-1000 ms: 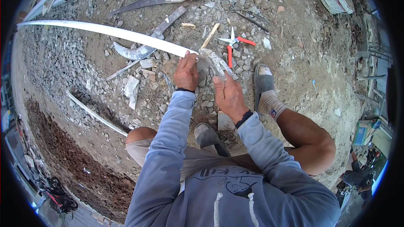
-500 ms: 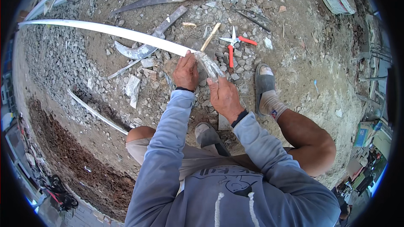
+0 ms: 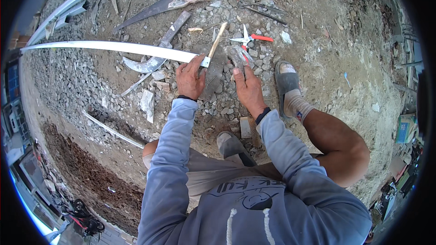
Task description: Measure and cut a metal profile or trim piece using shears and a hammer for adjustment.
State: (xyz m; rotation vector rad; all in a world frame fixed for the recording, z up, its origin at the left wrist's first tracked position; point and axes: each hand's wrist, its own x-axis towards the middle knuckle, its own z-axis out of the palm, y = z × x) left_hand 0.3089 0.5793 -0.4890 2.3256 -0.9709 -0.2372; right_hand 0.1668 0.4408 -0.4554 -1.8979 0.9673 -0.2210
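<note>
White is the colour of the long narrow strip (image 3: pixel 136 48), perhaps of plastic or thin metal, which runs from near the left edge of the stony brown ground (image 3: pixel 345 104) toward its middle, where the bare left hand (image 3: pixel 190 79) is closed on the near end. The bare right hand (image 3: pixel 250 91) has thumb and forefinger together on the handle ends of a grey, dirt-smeared two-handled tool (image 3: pixel 237 56), though how firmly I cannot tell. This tool is beside the red-handled metal shears (image 3: pixel 245 41) and overlaps one of their handles. I judge the strip to be light, rather stiff across its width but whippy along its length, and smooth enough to slip; it is best taken by both edges close to the end, with some support further along. The tool seems heavier and rigid, better held low on its handles. Half a second ago, the tool's head met the strip's end; now they are apart, and the squared end shows uncovered beside a thin wooden stick (image 3: pixel 217 39).
</note>
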